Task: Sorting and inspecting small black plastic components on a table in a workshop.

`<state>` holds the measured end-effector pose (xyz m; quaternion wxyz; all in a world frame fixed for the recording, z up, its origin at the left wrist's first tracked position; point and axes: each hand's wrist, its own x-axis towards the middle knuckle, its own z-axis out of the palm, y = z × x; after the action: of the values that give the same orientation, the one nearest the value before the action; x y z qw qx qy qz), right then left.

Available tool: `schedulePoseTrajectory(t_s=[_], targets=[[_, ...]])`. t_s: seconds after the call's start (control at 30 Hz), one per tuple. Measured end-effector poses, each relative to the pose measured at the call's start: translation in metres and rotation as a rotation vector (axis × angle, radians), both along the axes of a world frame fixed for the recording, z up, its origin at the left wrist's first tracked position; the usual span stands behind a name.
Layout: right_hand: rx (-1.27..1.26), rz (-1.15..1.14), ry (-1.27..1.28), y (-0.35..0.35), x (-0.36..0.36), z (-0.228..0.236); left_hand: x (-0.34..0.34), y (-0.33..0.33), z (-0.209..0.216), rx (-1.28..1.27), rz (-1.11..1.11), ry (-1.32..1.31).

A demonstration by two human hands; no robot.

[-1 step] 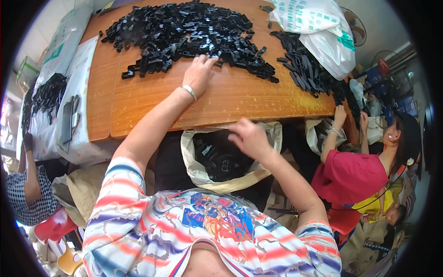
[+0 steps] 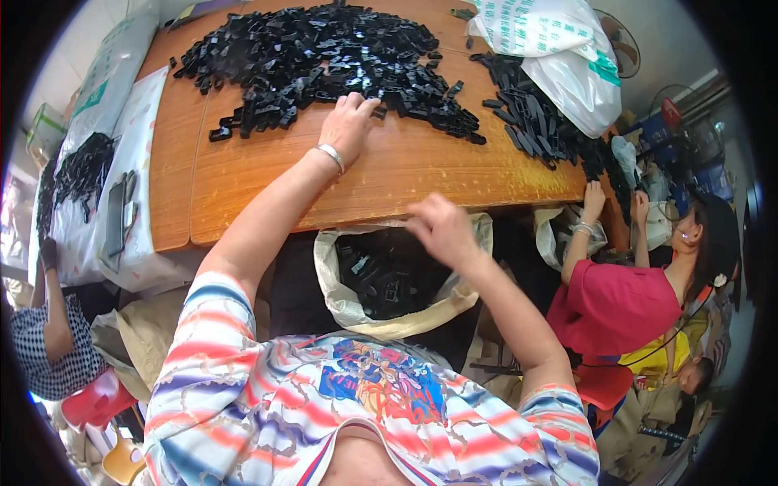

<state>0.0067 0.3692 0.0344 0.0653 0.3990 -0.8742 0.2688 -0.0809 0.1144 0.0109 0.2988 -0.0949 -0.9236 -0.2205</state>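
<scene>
My left hand point(image 2: 347, 131), with a bracelet at the wrist, rests at the near edge of a wide heap of small black plastic parts point(image 2: 312, 61) on the wooden table. Its fingers are bent and close together over the edge of the heap; what they hold, if anything, is hidden. My right hand point(image 2: 446, 233) is in the air between the table's front edge and an open whitish sack point(image 2: 328, 271). Its fingers are curled and blurred by motion, and I see nothing plainly in them. More black parts point(image 2: 393, 287) lie inside the sack, which stands before me below the table edge.
Longer black pieces point(image 2: 531, 121) lie at the right under a white plastic bag point(image 2: 567, 61). A person in a red top point(image 2: 620, 300) works at the right. At the left are another person's checked sleeve point(image 2: 49, 344), a phone point(image 2: 116, 215) and a dark pile point(image 2: 85, 166).
My right hand has risen slightly toward the table edge, and its fingers look more curled. My left hand stays at the heap. The whole view has shifted a little.
</scene>
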Motion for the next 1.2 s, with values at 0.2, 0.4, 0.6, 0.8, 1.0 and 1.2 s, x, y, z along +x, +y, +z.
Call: schedulePoseTrajectory(t_s=[0.2,0.4,0.6,0.8,1.0,1.2], targets=[[0.034,-0.427,0.146,0.018,-0.120,0.001,-0.039,-0.005,-0.019,-0.235,-0.015,0.096],[0.237,-0.524,0.144,0.019,-0.165,-0.014,-0.001,0.013,-0.009,-0.132,-0.066,-0.118],[0.215,-0.510,-0.006,-0.005,-0.133,-0.006,0.050,0.027,0.003,0.078,-0.087,-0.235],[0.199,-0.382,-0.095,-0.007,-0.102,-0.006,0.061,0.035,-0.002,0.146,-0.134,-0.207],[0.057,-0.383,-0.090,-0.003,-0.085,-0.009,0.069,0.049,0.010,0.262,-0.239,-0.296],[-0.133,-0.369,-0.171,-0.003,-0.065,-0.010,0.049,0.041,0.010,-0.160,-0.336,-0.118]])
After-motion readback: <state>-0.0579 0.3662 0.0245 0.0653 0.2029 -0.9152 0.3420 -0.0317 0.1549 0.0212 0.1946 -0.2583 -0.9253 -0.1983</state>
